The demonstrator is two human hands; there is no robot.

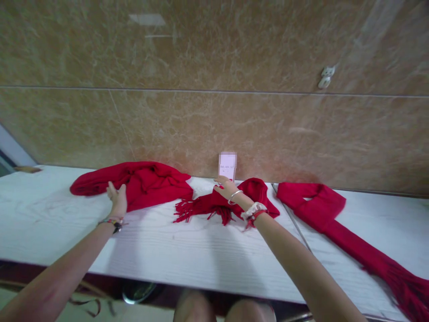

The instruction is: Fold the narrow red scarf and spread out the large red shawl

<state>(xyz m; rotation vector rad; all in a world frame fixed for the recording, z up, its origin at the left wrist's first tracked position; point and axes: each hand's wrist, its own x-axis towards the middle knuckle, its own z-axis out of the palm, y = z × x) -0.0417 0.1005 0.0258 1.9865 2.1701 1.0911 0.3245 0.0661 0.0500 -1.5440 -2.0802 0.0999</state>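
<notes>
A bunched red scarf (157, 181) lies on the left of the white table, against the wall. My left hand (117, 200) is at its front edge, fingers and thumb apart; whether it touches the fabric is hard to tell. In the middle, a crumpled red fringed scarf (258, 194) has its tassels pointing left and forward. Over it reaches my right hand (227, 188), fingers stretched and spread, close to the lower end of a phone (228, 167) that leans on the wall with timer digits on its screen. The hand covers part of the scarf.
On the right, a folded long red scarf (311, 208) stretches to the front corner, fringe at its end, across a seam in the white table (161, 250). A brown marbled wall (187, 129) closes the back, with a small white cat-shaped hook (326, 77). Knees show below the front edge.
</notes>
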